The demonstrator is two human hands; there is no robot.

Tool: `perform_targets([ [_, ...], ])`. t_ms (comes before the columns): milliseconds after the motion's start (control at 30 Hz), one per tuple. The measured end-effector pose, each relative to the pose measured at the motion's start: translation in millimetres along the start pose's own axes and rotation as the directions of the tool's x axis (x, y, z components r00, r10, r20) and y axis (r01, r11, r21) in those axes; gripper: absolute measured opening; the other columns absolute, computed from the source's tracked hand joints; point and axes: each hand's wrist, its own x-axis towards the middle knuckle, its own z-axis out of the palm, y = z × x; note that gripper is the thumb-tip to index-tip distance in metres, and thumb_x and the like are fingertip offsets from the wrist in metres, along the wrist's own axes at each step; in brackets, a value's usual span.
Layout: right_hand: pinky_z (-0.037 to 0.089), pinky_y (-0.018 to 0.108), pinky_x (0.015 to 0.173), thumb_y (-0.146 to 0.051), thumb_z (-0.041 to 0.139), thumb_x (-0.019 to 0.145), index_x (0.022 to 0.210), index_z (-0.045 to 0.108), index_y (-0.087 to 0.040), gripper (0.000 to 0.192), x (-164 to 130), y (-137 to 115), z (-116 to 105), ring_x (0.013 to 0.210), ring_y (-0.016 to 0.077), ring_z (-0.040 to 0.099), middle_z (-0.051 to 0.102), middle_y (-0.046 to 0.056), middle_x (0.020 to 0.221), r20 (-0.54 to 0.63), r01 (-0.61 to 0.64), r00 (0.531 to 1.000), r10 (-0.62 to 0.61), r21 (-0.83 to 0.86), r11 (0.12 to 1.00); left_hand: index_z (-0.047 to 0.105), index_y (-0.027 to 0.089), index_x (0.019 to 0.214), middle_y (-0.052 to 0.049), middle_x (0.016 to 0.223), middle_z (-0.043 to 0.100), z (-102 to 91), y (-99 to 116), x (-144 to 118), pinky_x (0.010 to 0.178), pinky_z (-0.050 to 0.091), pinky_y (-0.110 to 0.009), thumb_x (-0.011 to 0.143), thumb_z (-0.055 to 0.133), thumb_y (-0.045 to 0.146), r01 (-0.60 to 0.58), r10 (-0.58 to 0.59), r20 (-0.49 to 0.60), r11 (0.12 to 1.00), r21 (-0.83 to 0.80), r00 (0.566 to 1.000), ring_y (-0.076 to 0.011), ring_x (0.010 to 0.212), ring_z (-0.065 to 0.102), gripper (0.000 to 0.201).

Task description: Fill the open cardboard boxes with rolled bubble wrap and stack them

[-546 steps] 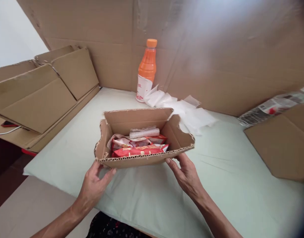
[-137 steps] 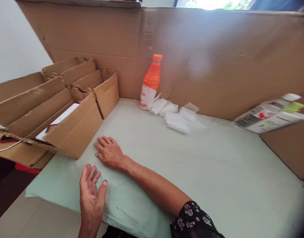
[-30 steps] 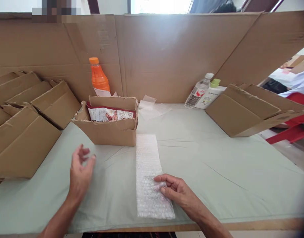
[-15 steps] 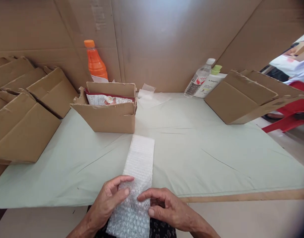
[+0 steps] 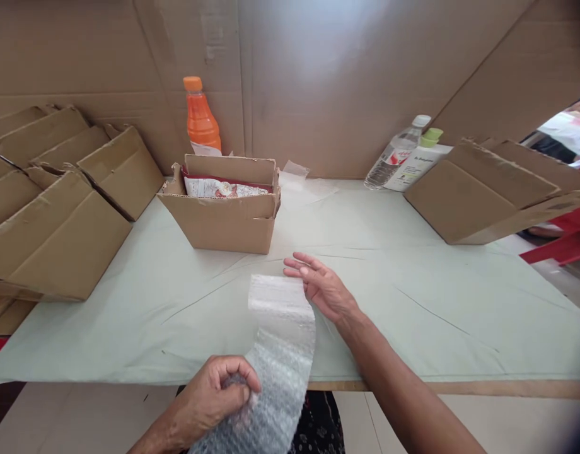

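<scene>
A long strip of bubble wrap [image 5: 280,340] runs from the table's front edge down towards my lap. My left hand [image 5: 214,397] is closed on its lower part, below the table edge. My right hand [image 5: 318,284] lies flat and open on the pale green table cover [image 5: 413,296], fingers against the strip's far end. Behind the strip stands an open cardboard box [image 5: 224,214] with red and white snack packets [image 5: 224,187] in it.
An orange drink bottle [image 5: 200,116] stands behind the box by the cardboard wall. Folded cardboard boxes [image 5: 58,202] are stacked at the left. A clear bottle [image 5: 396,151], a white lotion bottle [image 5: 415,164] and another cardboard box [image 5: 488,192] sit at the right.
My right hand has left the near end of the bubble wrap and moved forward to its far end. My left hand has closed on the lower part.
</scene>
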Motion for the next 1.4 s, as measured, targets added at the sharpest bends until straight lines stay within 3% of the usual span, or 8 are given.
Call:
perform_targets([
  [267, 0.051, 0.036, 0.081, -0.062, 0.063, 0.087, 0.114, 0.069, -0.021, 0.049, -28, -14, -44, 0.1, 0.025, 0.069, 0.073, 0.01, 0.116, -0.081, -0.034, 0.997, -0.019, -0.602, 0.798, 0.064, 0.018, 0.088, 0.003, 0.059, 0.058, -12.6, 7, 1, 0.056, 0.041, -0.024, 0.075, 0.073, 0.045, 0.029, -0.031, -0.103, 0.999, -0.017, 0.994, -0.0118, 0.053, 0.051, 0.032],
  [433, 0.048, 0.037, 0.078, -0.047, 0.06, 0.089, 0.113, 0.07, -0.025, 0.035, -36, -2, -45, 0.087, 0.0225, 0.066, 0.075, 0.006, 0.103, -0.016, 0.044, 0.992, -0.124, -0.885, 0.464, 0.067, 0.017, 0.092, 0.001, 0.064, 0.062, -17.2, 7, -10, 0.059, 0.042, -0.024, 0.079, 0.074, 0.047, 0.061, -0.06, -0.092, 0.998, 0.009, 0.994, -0.0121, 0.057, 0.055, 0.034],
  [567, 0.041, 0.033, 0.07, -0.025, 0.056, 0.085, 0.088, 0.071, -0.024, 0.015, -29, 7, -27, 0.077, 0.0197, 0.063, 0.074, 0.003, 0.084, 0.158, 0.18, 0.974, -0.159, -0.974, 0.136, 0.067, 0.017, 0.088, 0.001, 0.062, 0.061, -11.0, 15, -13, 0.058, 0.042, -0.025, 0.073, 0.078, 0.05, 0.06, -0.059, -0.12, 0.998, 0.01, 0.991, -0.0128, 0.057, 0.054, 0.038],
  [733, 0.034, 0.039, 0.081, -0.022, 0.045, 0.097, 0.086, 0.07, -0.019, 0.028, 5, -28, -32, 0.079, 0.0215, 0.059, 0.072, 0.009, 0.082, 0.305, 0.183, 0.796, -0.522, -0.945, -0.272, 0.066, 0.018, 0.09, 0.001, 0.062, 0.062, 2.0, 33, 5, 0.058, 0.042, -0.024, 0.074, 0.077, 0.047, -0.013, 0.015, -0.105, 1.0, 0.014, 0.994, -0.0128, 0.057, 0.055, 0.035],
  [833, 0.031, 0.041, 0.083, -0.022, 0.041, 0.1, 0.088, 0.071, -0.018, 0.032, 52, -63, -43, 0.082, 0.0239, 0.055, 0.071, 0.012, 0.084, 0.354, 0.12, 0.723, -0.593, -0.91, -0.397, 0.067, 0.018, 0.101, 0.002, 0.064, 0.061, 13.3, 41, 28, 0.058, 0.042, -0.024, 0.074, 0.078, 0.047, -0.052, 0.05, -0.111, 0.999, -0.016, 0.993, -0.0128, 0.057, 0.054, 0.041],
  [1067, 0.033, 0.042, 0.087, -0.026, 0.054, 0.097, 0.123, 0.07, -0.018, 0.031, 115, -72, -54, 0.105, 0.0302, 0.057, 0.07, 0.016, 0.121, 0.326, 0.153, 0.764, -0.556, -0.93, -0.334, 0.066, 0.017, 0.118, -0.003, 0.092, 0.063, 26.3, 40, 55, 0.067, 0.051, -0.025, 0.068, 0.083, 0.046, -0.113, 0.099, -0.112, 0.985, -0.128, 0.989, -0.0145, 0.077, 0.058, 0.061],
  [1233, 0.041, 0.043, 0.094, -0.021, 0.055, 0.094, 0.117, 0.074, -0.021, 0.03, 91, -41, -49, 0.116, 0.0299, 0.062, 0.071, 0.012, 0.127, 0.379, 0.34, 0.865, -0.328, -0.925, -0.17, 0.068, 0.015, 0.114, -0.003, 0.088, 0.056, 23.3, 33, 49, 0.059, 0.059, -0.032, 0.068, 0.084, 0.05, -0.042, 0.034, -0.056, 0.987, -0.152, 0.998, -0.016, 0.075, 0.056, 0.059],
  [1400, 0.04, 0.051, 0.112, -0.019, 0.052, 0.091, 0.135, 0.066, -0.026, 0.046, 24, -42, -60, 0.134, 0.0284, 0.056, 0.062, 0.008, 0.145, 0.432, 0.458, 0.869, -0.243, -0.887, 0.061, 0.071, 0.013, 0.108, -0.003, 0.088, 0.057, 16.4, 40, 44, 0.058, 0.061, -0.03, 0.068, 0.086, 0.046, -0.031, 0.028, -0.018, 0.976, -0.216, 0.999, -0.0142, 0.075, 0.057, 0.054],
])
